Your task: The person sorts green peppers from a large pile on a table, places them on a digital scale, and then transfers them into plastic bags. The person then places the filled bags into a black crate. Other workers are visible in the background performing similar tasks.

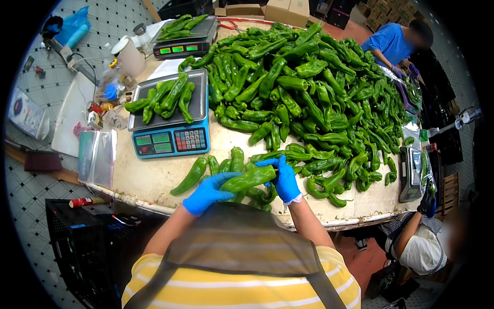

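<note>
A long green pepper (249, 179) lies between my blue-gloved hands, just above the near table edge. My left hand (210, 192) holds its left end, with the thumb below and the fingers behind. At its right end, my right hand (285, 178) grips the stem end between thumb and fingers. More green peppers lie under and behind it, with one (190, 176) to the left. The large pile of green peppers (305, 89) rises behind my right hand. Several peppers (166, 96) rest on the pan of a blue digital scale (170, 140) beyond my left hand.
A second scale (183, 48) with peppers stands farther back. Clear plastic bags (97, 158) lie at the left table edge, near jars and a white container (128, 56). Two people (389, 44) (420, 243) work at the right. A black crate (77, 247) stands below left.
</note>
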Tool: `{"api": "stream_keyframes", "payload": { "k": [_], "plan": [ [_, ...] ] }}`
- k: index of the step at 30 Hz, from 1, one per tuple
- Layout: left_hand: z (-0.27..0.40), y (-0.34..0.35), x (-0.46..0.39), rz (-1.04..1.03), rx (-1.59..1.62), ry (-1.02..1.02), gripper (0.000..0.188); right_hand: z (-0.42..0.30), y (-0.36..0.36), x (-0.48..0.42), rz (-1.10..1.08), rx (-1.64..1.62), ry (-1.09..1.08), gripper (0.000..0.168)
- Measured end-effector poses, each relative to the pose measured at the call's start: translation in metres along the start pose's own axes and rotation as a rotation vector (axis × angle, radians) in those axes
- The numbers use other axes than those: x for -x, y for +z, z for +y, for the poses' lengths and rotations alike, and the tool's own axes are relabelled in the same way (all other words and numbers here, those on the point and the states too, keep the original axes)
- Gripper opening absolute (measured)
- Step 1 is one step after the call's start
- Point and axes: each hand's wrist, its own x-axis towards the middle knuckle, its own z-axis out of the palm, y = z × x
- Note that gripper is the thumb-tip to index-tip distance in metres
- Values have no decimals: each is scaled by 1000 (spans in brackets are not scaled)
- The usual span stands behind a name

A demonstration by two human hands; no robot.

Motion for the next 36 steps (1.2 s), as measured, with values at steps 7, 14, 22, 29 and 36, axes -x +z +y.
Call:
{"api": "stream_keyframes", "payload": {
  "k": [7,14,22,29,36],
  "plan": [
    [-41,-26,23,336,-107,189,60,25,-6,-15,-5,247,73,41],
    [-104,-86,41,539,-1087,298,50,24,-31,-107,519,1074,-249,52],
    [-60,-56,28,706,-1089,400,42,34,-21,-150,649,1069,-168,57],
    [-64,-57,15,734,-932,425,39,29,-16,-88,522,509,-321,9],
    [-44,-41,-11,634,-746,323,40,2,34,-34,51,1091,-729,9]
  ]
}}
